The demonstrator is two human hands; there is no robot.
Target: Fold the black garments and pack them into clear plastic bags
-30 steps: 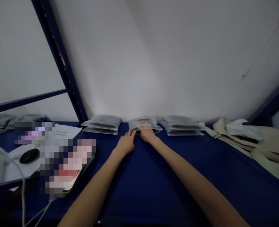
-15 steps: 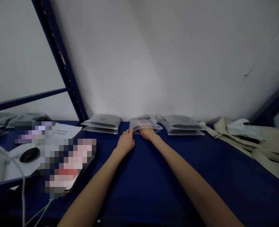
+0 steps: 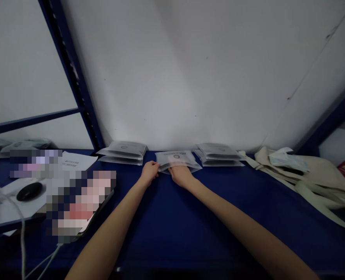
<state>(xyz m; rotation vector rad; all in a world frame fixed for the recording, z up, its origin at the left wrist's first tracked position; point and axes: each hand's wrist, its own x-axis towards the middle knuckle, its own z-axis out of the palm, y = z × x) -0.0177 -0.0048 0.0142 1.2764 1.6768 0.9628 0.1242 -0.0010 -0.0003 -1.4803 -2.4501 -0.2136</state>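
In the head view, a frosted zip bag (image 3: 187, 158) with dark print and a round logo lies in the middle of the blue table, its mouth towards me. My left hand (image 3: 150, 171) is closed in a pinch at the bag's left front corner. My right hand (image 3: 182, 175) reaches into the mouth; its fingers show blurred through the plastic, stretched out under the top layer. Whether they touch anything inside is hidden. A stack of similar bags (image 3: 122, 149) lies left of it, another stack (image 3: 219, 151) to the right.
On the left are a phone (image 3: 86, 206) with a blurred screen, a white cable (image 3: 23, 241), a black mouse (image 3: 30, 191) and printed paper (image 3: 79, 160). A beige cloth bag (image 3: 321, 171) lies at the right. Behind the blue table (image 3: 172, 233) rises a white wall (image 3: 190, 77).
The middle bag has come slightly towards me and lies flatter. My left hand has shifted left and pinches its corner; my right hand stays inside. The view has turned slightly right.
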